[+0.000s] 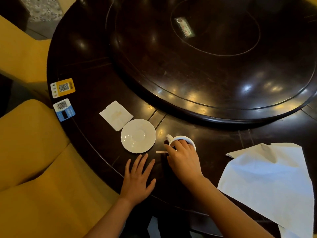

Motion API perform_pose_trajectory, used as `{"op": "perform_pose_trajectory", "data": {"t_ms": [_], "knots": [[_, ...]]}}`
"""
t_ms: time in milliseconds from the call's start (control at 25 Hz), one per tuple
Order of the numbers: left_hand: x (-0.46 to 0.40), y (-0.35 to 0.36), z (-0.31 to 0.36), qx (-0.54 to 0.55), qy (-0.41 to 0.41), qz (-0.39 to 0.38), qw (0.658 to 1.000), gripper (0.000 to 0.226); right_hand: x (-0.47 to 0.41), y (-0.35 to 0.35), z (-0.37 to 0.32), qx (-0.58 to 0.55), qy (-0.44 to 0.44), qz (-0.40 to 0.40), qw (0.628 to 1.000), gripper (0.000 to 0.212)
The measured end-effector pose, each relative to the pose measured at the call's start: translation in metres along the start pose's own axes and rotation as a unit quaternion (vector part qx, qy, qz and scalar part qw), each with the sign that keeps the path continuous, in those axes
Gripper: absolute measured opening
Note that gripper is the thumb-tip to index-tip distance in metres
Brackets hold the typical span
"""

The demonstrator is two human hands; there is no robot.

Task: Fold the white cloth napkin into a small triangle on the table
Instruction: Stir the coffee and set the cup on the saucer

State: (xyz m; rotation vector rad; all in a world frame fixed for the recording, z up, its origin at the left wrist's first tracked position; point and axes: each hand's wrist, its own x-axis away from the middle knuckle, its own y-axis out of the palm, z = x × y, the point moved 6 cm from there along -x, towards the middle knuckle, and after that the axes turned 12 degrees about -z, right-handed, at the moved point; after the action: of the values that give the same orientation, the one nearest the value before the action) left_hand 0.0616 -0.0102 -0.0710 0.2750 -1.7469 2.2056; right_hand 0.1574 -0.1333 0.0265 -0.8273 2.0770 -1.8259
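White cloth napkin (pixel 267 182) lies loosely spread at the near right edge of the dark round wooden table (pixel 96 69), one corner turned over, its lower part hanging past the rim; no triangle begun, I'd say. The right hand (pixel 183 160) curls its fingers over a white ceramic cup (pixel 181 140). The left hand (pixel 137 179) rests flat, fingers apart, holding nothing. Bare tabletop between cup and napkin leaves room.

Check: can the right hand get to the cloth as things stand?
Probably yes. The right hand is busy on the cup, but bare table lies between it and the cloth; nothing blocks the way.
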Motion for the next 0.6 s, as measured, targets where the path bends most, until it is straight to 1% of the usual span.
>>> {"op": "perform_pose_trajectory", "data": {"t_ms": [120, 240, 320, 440, 520, 600], "knots": [[-0.001, 0.002, -0.002, -0.003, -0.006, -0.017, 1.000, 0.067, -0.002, -0.001, -0.001, 0.000, -0.021, 0.002, 1.000, 0.029], [-0.003, 0.002, -0.002, -0.002, -0.004, -0.029, 1.000, 0.071, -0.001, -0.005, 0.002, -0.014, -0.037, 0.003, 0.999, 0.025], [-0.003, 0.003, -0.002, 0.000, -0.006, -0.034, 0.999, 0.073, 0.001, -0.013, 0.004, -0.043, -0.047, 0.012, 0.998, 0.022], [-0.003, 0.002, -0.002, 0.002, -0.008, -0.031, 0.999, 0.075, 0.002, -0.029, 0.016, -0.143, -0.036, 0.040, 0.988, 0.017], [-0.003, 0.001, -0.001, -0.001, -0.008, -0.028, 1.000, 0.075, 0.000, -0.038, 0.031, -0.234, 0.002, 0.055, 0.971, 0.018], [-0.004, 0.001, -0.001, 0.001, -0.007, -0.022, 1.000, 0.074, -0.005, -0.043, 0.047, -0.307, 0.040, 0.046, 0.950, 0.021]]}}
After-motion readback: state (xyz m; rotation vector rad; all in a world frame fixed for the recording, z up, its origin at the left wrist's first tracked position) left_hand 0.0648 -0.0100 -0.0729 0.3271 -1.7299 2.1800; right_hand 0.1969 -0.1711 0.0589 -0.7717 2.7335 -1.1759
